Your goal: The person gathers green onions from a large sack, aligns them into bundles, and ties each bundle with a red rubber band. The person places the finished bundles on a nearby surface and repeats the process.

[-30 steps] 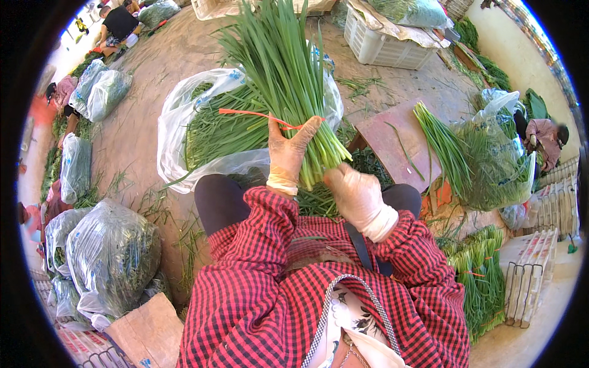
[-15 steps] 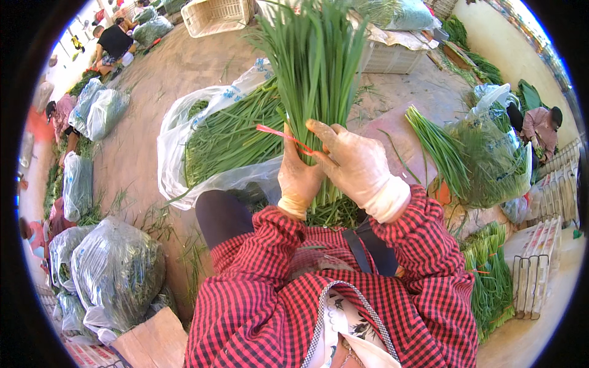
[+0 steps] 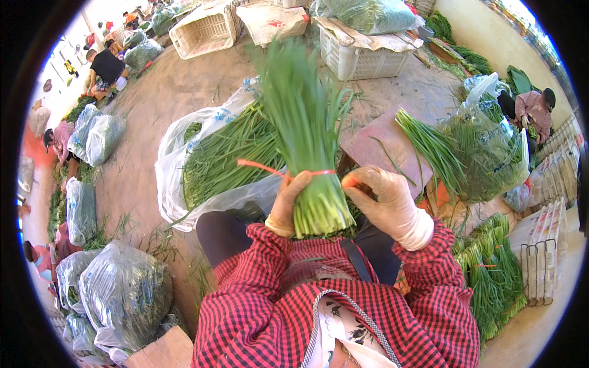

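A thick bunch of garlic chives (image 3: 304,122) stands upright in front of me, its pale cut ends toward me and its leaf tips blurred. My left hand (image 3: 287,205), in a thin whitish glove, is closed round the bunch's left side. A red tie (image 3: 261,164) crosses the bunch just above that hand, one loose end sticking out to the left. My right hand (image 3: 389,205), gloved too, is beside the bunch on the right, thumb and fingers pinched; a bit of red shows at the fingertips. Behind the bunch, an opened clear plastic bag (image 3: 175,144) holds loose chives (image 3: 230,156).
To the right, a low reddish board (image 3: 380,138) bears more chives (image 3: 432,150), next to a full plastic bag (image 3: 491,156). Tied bunches (image 3: 491,270) lie near right. Stuffed bags (image 3: 126,294) are at left, crates (image 3: 365,61) at the back. Other people (image 3: 537,113) sit around.
My right hand has moved right and down, off the front of the bunch. The red tie now lies across the bunch, and the cut ends have come into sight.
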The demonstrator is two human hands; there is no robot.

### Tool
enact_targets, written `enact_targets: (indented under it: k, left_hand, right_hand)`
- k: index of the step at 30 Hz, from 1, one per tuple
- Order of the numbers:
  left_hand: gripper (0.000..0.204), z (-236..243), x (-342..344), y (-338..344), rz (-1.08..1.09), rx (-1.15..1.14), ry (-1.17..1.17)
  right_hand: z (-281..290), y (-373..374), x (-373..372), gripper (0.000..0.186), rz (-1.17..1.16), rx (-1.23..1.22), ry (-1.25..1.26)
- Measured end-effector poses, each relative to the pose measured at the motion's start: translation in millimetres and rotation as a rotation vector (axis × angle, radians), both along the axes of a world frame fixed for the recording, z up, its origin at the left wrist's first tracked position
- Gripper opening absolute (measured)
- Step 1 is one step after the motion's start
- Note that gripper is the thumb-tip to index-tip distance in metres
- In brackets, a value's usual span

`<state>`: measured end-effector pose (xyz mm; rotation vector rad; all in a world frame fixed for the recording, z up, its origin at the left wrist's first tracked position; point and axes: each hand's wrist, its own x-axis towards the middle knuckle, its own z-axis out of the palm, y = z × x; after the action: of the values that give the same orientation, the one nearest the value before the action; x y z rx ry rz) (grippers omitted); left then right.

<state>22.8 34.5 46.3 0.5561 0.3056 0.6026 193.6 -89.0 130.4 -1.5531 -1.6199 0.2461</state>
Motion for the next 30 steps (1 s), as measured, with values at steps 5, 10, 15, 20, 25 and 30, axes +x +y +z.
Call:
enact_targets:
  k: [5, 10, 15, 20, 25, 30]
  left_hand:
    - [0.104, -18.5, -13.1, 3.7, -0.209, -0.141, -0.434]
    - [0.099, -28.6, -11.6, 0.2, -0.265, -0.226, -0.524]
    - [0.099, -12.9, -3.8, -7.2, -0.340, -0.184, -0.297]
    - [0.074, 37.4, 5.7, -46.9, -0.265, 0.179, 0.130]
    - [0.080, 108.3, 40.1, -53.4, -0.525, 0.372, 0.379]
    - [0.082, 128.4, 101.2, -57.8, -0.865, 0.633, 0.093]
  right_hand:
    - [-19.5, -18.2, 42.5, 0.046, -0.287, -0.193, 0.279]
    - [-23.8, -25.0, 49.0, 0.040, -0.208, 0.087, 0.008]
    - [-7.5, -42.6, 43.7, 0.048, -0.247, 0.205, -0.300]
    - [3.0, -54.9, 40.3, 0.048, -0.067, 0.443, -0.569]
    - [-8.2, -85.5, 54.5, 0.075, -0.117, 0.421, -0.458]
    - [-14.9, -138.4, 76.7, 0.089, -0.263, 0.661, 0.314]
